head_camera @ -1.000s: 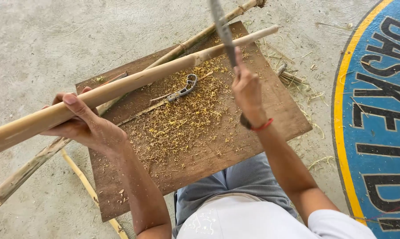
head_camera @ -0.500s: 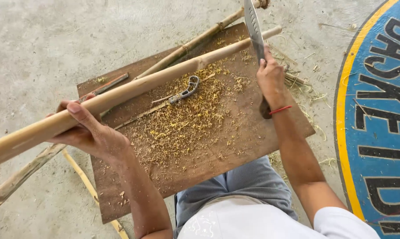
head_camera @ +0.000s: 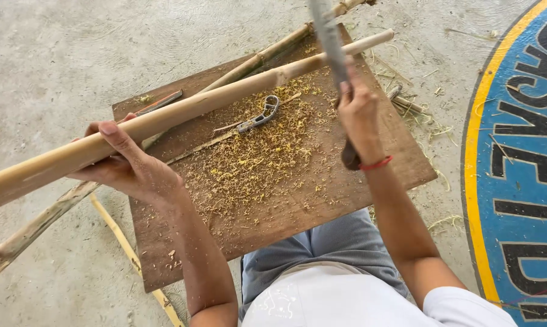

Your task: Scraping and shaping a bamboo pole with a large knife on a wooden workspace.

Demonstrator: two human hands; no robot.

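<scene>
Concrete floor bearing a brown wooden board strewn with shavings and a small metal tool; left hand gripping a long bamboo pole slanted across the board, right hand clasping a raised blade above the pole.

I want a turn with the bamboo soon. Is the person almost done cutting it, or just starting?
Somewhere in the middle, it seems. Done: lots of yellow shavings already cover the wooden board. In hand: the left hand holds the long bamboo pole across the board, and the right hand has a big knife raised above it. Left: another bamboo stick lies behind, so probably more cutting.
</scene>
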